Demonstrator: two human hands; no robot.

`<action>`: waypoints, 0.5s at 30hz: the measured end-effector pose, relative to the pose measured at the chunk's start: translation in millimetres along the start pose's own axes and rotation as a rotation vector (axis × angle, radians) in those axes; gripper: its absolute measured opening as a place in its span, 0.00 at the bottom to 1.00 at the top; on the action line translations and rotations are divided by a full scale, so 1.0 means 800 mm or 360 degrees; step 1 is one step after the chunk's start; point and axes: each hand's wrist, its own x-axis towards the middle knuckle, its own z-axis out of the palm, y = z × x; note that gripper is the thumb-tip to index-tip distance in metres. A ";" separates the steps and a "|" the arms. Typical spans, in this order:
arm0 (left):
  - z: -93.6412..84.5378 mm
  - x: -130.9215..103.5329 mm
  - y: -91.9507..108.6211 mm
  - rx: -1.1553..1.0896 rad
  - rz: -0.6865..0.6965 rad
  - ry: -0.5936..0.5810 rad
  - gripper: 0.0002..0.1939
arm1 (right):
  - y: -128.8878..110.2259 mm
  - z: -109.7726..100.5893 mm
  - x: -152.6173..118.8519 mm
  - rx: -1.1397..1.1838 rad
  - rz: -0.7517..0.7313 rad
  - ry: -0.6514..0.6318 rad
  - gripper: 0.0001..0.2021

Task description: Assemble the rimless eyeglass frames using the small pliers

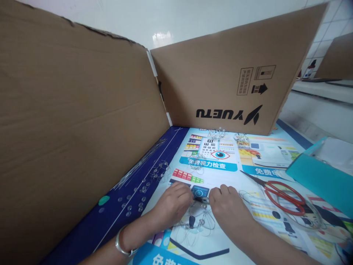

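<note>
My left hand (178,202) is closed, its fingertips pinched together near the middle of the table. Facing it, my right hand (227,206) is curled in a pinch as well. Between and below them lies a beaded wire (202,222), thin looping strands with clear round beads. Both hands seem to grip its strands, though the fingers hide the exact hold. A small dark piece shows between the fingertips, too blurred to name. Beyond the hands sits another clear beaded bundle (197,162). Red-handled scissors (285,200) lie right of my right hand.
Loose clear beads (129,208) and cut wire lengths (140,163) lie at left, beside a green oval piece (104,200). More beaded bundles (242,139) lie near the standing cardboard panel (226,73). A teal box (322,180) is at right, near a clear wire coil (318,221).
</note>
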 end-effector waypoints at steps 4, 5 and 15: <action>0.000 0.000 -0.001 0.0005 0.0032 0.0024 0.09 | 0.000 0.000 0.001 -0.0005 0.0009 -0.0002 0.06; 0.000 0.000 -0.001 0.0005 0.0036 0.0021 0.09 | 0.000 -0.001 0.000 -0.0008 0.0015 -0.0003 0.07; 0.001 -0.005 -0.001 -0.0143 -0.0187 -0.0054 0.07 | 0.002 0.001 0.001 -0.0022 0.0034 0.0056 0.07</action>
